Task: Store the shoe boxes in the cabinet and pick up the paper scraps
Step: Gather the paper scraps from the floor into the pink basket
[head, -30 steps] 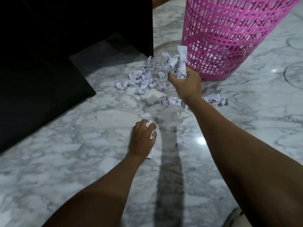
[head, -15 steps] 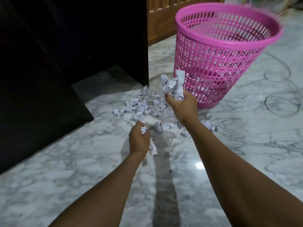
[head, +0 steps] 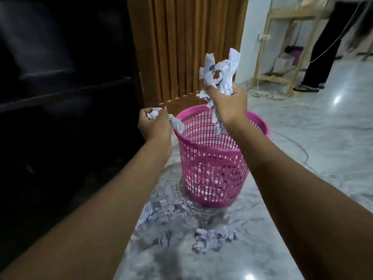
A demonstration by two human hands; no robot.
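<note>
The right hand (head: 226, 104) gripped a big bunch of paper scraps (head: 220, 71) above the rim of the pink basket (head: 265, 129). The left hand (head: 154, 127) squeezed a small wad (head: 153, 114) just beside its left edge. More scraps (head: 212, 237) lay on the floor (head: 292, 158) by the dark cabinet (head: 60, 118)

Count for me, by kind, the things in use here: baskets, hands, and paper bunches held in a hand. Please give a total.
Baskets: 1, the pink basket.
Hands: 2, the left hand and the right hand.
Paper bunches held: 2, the left bunch and the right bunch.
Total: 5.
The loose scraps lying near the basket are too blurred to count.
</note>
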